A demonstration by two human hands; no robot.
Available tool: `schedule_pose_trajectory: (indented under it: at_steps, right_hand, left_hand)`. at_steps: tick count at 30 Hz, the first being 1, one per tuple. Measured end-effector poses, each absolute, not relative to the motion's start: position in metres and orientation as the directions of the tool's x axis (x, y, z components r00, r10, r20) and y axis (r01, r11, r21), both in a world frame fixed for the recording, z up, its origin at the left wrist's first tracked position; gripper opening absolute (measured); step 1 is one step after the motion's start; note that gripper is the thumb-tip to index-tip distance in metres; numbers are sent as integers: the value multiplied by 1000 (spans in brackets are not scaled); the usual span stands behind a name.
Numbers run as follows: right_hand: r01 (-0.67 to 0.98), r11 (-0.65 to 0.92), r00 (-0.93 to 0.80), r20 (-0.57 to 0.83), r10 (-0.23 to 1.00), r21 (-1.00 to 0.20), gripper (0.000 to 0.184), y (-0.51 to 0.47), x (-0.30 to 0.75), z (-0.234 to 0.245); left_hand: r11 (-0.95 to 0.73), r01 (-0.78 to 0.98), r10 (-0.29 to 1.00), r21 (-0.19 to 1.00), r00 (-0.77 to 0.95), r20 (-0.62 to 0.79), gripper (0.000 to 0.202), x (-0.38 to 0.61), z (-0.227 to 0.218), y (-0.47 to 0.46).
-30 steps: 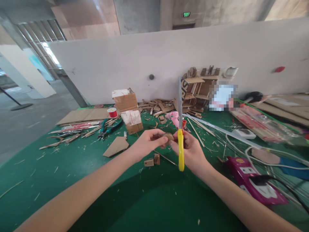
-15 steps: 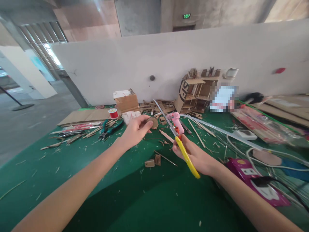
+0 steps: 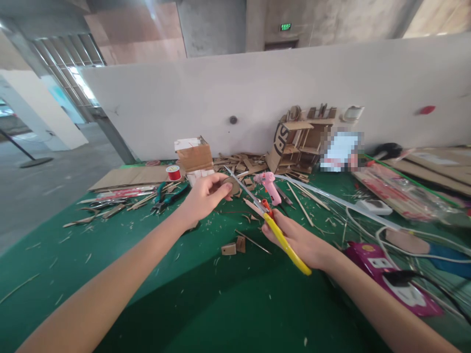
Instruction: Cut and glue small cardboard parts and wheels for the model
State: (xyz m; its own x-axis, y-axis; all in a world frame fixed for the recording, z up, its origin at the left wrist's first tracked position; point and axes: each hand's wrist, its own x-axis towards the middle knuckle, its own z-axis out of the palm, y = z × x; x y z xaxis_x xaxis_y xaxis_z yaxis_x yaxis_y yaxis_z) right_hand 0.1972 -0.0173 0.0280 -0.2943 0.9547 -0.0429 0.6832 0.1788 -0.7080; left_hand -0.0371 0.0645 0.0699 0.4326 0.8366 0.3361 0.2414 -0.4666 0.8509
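My left hand (image 3: 204, 195) pinches a small round cardboard piece (image 3: 232, 185) above the green table (image 3: 206, 304). My right hand (image 3: 298, 238) grips yellow-handled scissors (image 3: 270, 223), whose long blades point up and left toward the cardboard piece. The blade tip lies just beside the piece, near my left fingertips. Two small cardboard blocks (image 3: 233, 246) lie on the table below my hands.
A pink glue gun (image 3: 270, 186), cardboard scraps (image 3: 243, 164), a small cardboard box (image 3: 194, 157), a red spool (image 3: 172, 172) and green pliers (image 3: 167, 193) lie behind my hands. A cardboard model (image 3: 300, 139) stands by the wall. A purple power strip (image 3: 390, 277) and cables sit right.
The scissors have tilted from upright to pointing left. My left hand moved up and left with the cardboard piece, away from my right hand.
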Motion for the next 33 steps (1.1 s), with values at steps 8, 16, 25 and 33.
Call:
schedule_pose_trajectory:
  at_steps: [8,16,25,33]
  right_hand:
    - [702,229,-302,10,953,-674,41,-20,196,32]
    - [815,192,-247,-28,969,-547,40,-18,195,33]
    - [822,231,-287,-29,958,-521,41,-22,198,35]
    - [777,280,-334,9,943,-563,43,-23,197,34]
  left_hand:
    - [-469,238,835,850,434,339,19,-36,72,61]
    - [-449,253,838,857,453,305,21,-35,68,63]
    - [-465,233,821,854,475,317,21,-35,72,60]
    - [-449,127,818,885,458,349,25,-38,64,64]
